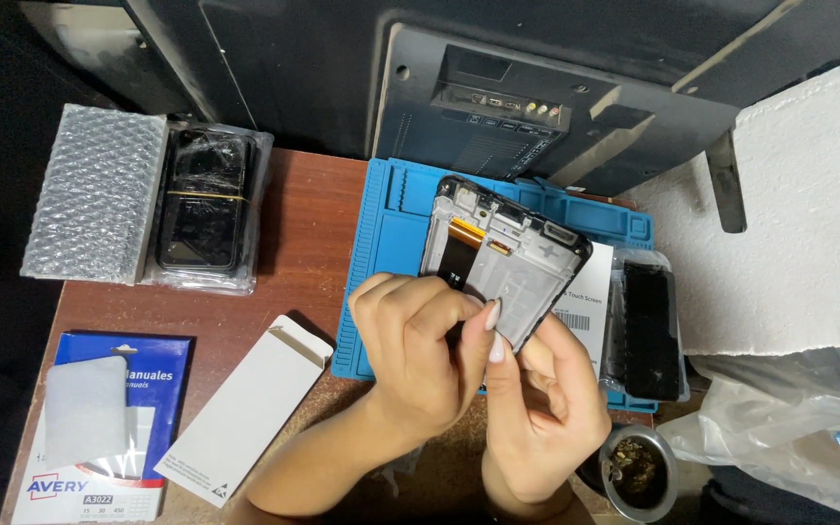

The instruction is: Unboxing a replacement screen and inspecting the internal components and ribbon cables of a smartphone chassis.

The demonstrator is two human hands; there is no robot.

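Note:
Both hands hold a phone screen assembly (512, 255) above a blue work mat (391, 243), its silver inner frame and orange flex cable facing up. My left hand (420, 350) curls over the assembly's lower left edge, thumb pressed on it. From below, my right hand (544, 399) grips the lower right corner. The bottom part of the assembly is hidden behind my fingers.
On the brown table lie a bagged black phone (201, 209) beside bubble wrap (97, 194), a white cardboard sleeve (245, 408), a blue and white label pack (104, 428), a bagged black screen (651, 331), a small metal cup (639, 472), white foam (809, 214) and a monitor back (498, 97).

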